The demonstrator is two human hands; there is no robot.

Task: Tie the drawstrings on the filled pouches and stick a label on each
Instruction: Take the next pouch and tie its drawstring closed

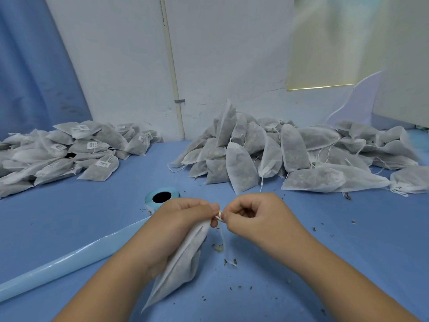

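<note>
My left hand grips the gathered neck of a filled white pouch that hangs down toward me over the blue table. My right hand pinches the white drawstring right at the pouch's neck, fingertips almost touching the left thumb. A loose end of the string dangles below. A roll of labels with a light blue core sits just behind my left hand. Its trailing backing strip runs to the lower left.
A heap of unlabelled filled pouches lies at the back right. A pile of pouches with barcode labels lies at the back left. Dark crumbs are scattered on the blue table. A white wall stands behind.
</note>
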